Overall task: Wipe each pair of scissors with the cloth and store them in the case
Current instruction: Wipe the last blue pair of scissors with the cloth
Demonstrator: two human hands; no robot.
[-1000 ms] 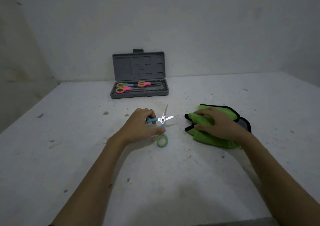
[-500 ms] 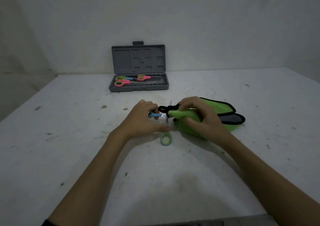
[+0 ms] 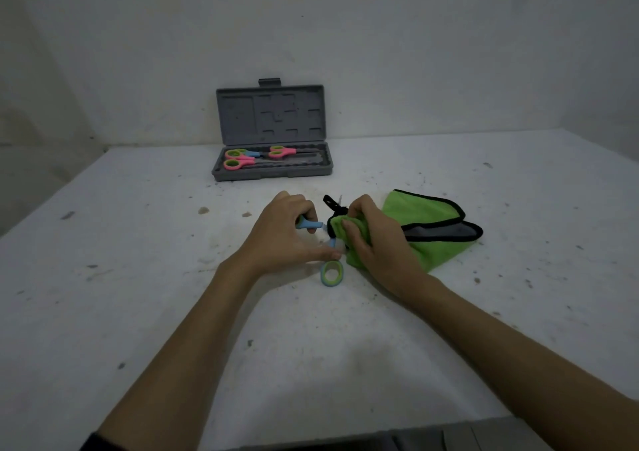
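Note:
A pair of scissors with blue and green handles [image 3: 331, 272] lies open in the middle of the white table. My left hand [image 3: 285, 234] grips one blue handle. My right hand [image 3: 371, 238] holds a bunched part of the green cloth [image 3: 428, 229] wrapped over the blades, which are almost fully hidden. The rest of the cloth, edged in black with a grey side, trails to the right. At the back stands the open grey case [image 3: 271, 172]. Inside it lie two pink-handled scissors [image 3: 238, 163] [image 3: 281, 152].
The table [image 3: 138, 277] is white and speckled with dark marks. White walls close it in at the back and left. A dark edge [image 3: 449, 433] runs along the bottom of the view.
My right hand lifted the cloth from the table, carried it left and closed it over the scissor blades. My left hand stayed on the handle.

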